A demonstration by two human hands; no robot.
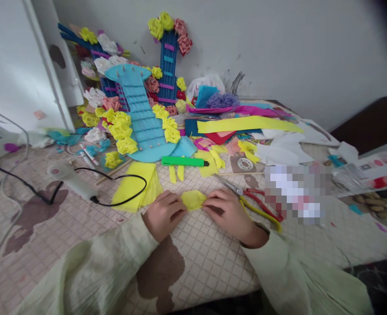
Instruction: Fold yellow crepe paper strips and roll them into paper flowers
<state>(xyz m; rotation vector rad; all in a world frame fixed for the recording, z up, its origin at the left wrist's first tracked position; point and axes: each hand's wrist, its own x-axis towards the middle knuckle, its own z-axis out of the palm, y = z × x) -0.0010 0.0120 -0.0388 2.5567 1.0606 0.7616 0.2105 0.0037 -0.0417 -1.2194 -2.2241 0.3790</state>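
Observation:
A small piece of yellow paper (193, 200) lies folded on the patterned table cover (193, 258) near the front edge. My left hand (163, 214) pinches its left end with curled fingers. My right hand (228, 214) grips its right end, fingers closed over the paper. A stack of yellow paper squares (136, 186) lies just left of my left hand. Scissors with red and yellow handles (255, 202) rest beside my right hand.
A glue gun (70, 179) with a black cord lies at the left. A green utility knife (183, 161) sits behind the hands. Blue craft guitars with paper flowers (141, 118) lean on the wall, and colored paper scraps (246, 124) pile up at right.

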